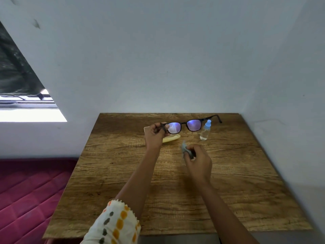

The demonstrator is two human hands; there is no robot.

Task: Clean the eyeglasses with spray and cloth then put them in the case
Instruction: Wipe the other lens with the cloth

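Head view: left hand (155, 132) pinches the light, fragile eyeglasses (184, 125) by the frame corner, right hand (197, 156) clutches the soft cloth (186, 150).

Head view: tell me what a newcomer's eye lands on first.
The black-framed eyeglasses, lenses glinting violet, are held up over the far side of the wooden table by the left hand, which grips their left end. Nearer, the right hand grips a crumpled grey cloth. A blue-capped spray bottle stands just right of the glasses.
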